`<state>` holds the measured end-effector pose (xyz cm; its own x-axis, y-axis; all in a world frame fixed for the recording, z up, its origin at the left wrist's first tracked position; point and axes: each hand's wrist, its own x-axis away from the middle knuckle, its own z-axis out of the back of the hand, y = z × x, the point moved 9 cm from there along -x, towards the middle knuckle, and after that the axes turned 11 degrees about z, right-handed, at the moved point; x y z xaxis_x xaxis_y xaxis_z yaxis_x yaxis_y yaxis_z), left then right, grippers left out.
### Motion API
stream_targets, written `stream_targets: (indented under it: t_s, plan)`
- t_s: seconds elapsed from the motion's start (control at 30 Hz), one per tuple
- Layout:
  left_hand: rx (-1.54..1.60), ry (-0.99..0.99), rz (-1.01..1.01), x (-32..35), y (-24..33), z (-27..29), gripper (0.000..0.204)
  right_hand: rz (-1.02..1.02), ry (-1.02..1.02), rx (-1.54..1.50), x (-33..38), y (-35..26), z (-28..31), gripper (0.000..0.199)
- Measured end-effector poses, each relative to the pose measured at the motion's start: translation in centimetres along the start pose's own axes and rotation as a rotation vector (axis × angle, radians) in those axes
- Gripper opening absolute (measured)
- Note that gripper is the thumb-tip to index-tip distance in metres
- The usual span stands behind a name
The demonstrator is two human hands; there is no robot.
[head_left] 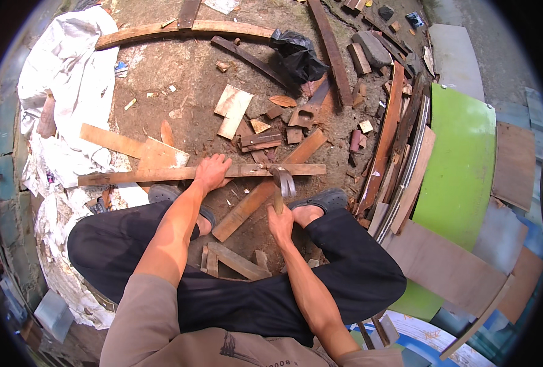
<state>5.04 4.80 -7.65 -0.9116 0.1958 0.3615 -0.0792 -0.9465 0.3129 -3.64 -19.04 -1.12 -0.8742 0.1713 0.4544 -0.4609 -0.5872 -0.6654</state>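
Note:
My left hand (211, 173) is closed around a long, narrow wooden strip (131, 176) that lies crosswise in front of me. In my right hand (280, 221) is a claw hammer (279, 197), gripped by its wooden handle. The hammer's metal head (283, 181) is at the strip's near edge; whether it touches the wood I cannot tell. Beneath the strip, a thicker wooden plank (241, 211) runs diagonally and crosses it close to the hammer head. My legs are spread to either side of the work.
A handsaw (311, 109) lies beyond the strip among wood offcuts (261, 142) and a black plastic bag (297, 56). White cloth (69, 79) covers the left side. Stacked boards (385, 134) and a green panel (455, 165) stand at the right. Small wood pieces (238, 262) lie between my legs.

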Motion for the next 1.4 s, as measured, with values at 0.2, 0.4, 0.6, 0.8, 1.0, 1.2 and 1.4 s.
stream_targets:
  t_s: [0.2,0.4,0.6,0.8,1.0,1.2,1.4]
  plan:
    - [-0.01,-0.044,0.012,0.3,-0.6,-0.8,0.054,0.004,0.04,-0.041,-0.4,-2.5,1.6,0.033]
    - [0.005,0.0,-0.042,-0.1,0.2,-0.2,0.05,0.098,0.115,-0.093,-0.4,0.0,-0.1,0.031]
    - [0.03,-0.018,-0.025,-0.2,-0.2,-0.1,0.049,0.018,0.032,-0.062,-1.7,-2.4,1.6,0.031]
    - [0.025,-0.014,-0.05,-0.4,0.2,-0.2,0.049,0.263,0.219,0.001,-1.2,0.4,0.3,0.029]
    - [0.026,-0.028,-0.031,-0.4,-0.1,-0.3,0.049,0.143,0.176,-0.138,-2.5,-2.4,3.5,0.025]
    - [0.029,-0.019,-0.051,-0.4,0.3,-0.3,0.05,0.379,0.252,0.08,-1.2,-2.8,2.4,0.022]
    - [0.024,-0.014,-0.044,-0.4,-0.1,0.1,0.049,0.076,0.081,-0.039,-2.2,-3.7,2.6,0.027]
